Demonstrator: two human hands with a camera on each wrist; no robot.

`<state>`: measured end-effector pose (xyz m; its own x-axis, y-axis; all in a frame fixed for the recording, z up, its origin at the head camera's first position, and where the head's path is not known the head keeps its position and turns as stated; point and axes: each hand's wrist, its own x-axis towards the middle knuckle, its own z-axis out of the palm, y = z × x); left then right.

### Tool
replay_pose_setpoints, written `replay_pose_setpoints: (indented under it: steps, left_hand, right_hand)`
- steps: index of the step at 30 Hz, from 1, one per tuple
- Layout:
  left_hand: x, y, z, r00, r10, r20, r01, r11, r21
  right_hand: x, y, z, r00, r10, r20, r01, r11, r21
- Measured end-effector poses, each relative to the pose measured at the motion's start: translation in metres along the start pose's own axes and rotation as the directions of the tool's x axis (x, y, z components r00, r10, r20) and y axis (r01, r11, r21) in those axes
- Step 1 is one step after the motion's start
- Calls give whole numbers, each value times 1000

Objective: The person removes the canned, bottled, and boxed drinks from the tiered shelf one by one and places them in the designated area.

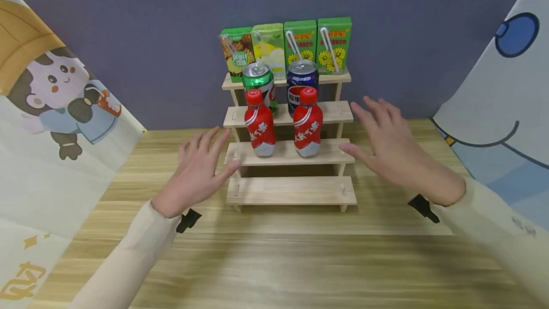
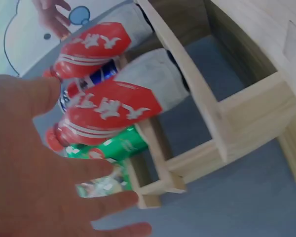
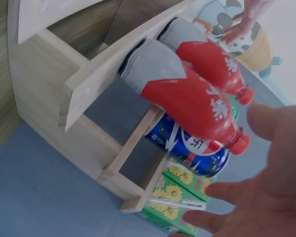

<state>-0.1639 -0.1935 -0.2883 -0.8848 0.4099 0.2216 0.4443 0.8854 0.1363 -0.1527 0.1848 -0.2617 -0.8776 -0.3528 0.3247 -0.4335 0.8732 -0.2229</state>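
A stepped wooden rack [image 1: 291, 190] stands between my two hands in the head view. Two red bottles [image 1: 259, 125] with white bases stand on its second step from the front. Behind them are a green can [image 1: 259, 76] and a dark blue can [image 1: 302, 80]. On the top step is a row of several drink cartons [image 1: 300, 42], some with straws attached. My left hand [image 1: 195, 168] hovers left of the rack with fingers spread, holding nothing. To the right, my right hand [image 1: 388, 144] is likewise spread and holds nothing, its thumb near the bottles' step.
The rack sits on a wood-grain table [image 1: 266, 271] against a grey-blue back panel [image 1: 180, 51]. Printed cloth panels flank it: a cartoon figure [image 1: 64, 80] on the left, blue shapes [image 1: 517, 35] on the right. Dark straps [image 1: 188, 221] show at the cuffs.
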Motion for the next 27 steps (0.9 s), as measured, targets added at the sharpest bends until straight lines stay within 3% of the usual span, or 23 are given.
replay_pose_setpoints:
  steps: [3,6,11,14,18,22,27]
  left_hand:
    - [5,-6,7,999,18,-47,-22,997,-77]
    - [10,-14,15,996,18,-92,-34,984,-176]
    - [19,-29,29,993,-53,-102,17,947,-321]
    - [24,-37,38,990,-111,-83,71,922,-381]
    - [27,-47,49,984,-165,-72,119,894,-432]
    - [30,-52,59,983,-162,-90,102,878,-467]
    - [35,-49,68,987,-127,-94,64,867,-495]
  right_hand:
    - [8,5,-3,994,-42,-103,50,996,76]
    - [22,11,-9,975,-95,-202,123,984,131]
    - [62,23,-28,950,-108,-293,167,968,188]
    - [89,28,-41,954,-56,-295,123,969,215]
    - [122,32,-51,971,27,-239,28,974,225]
    - [145,35,-53,976,77,-203,-30,974,225]
    - [159,42,-55,976,127,-179,-88,974,209]
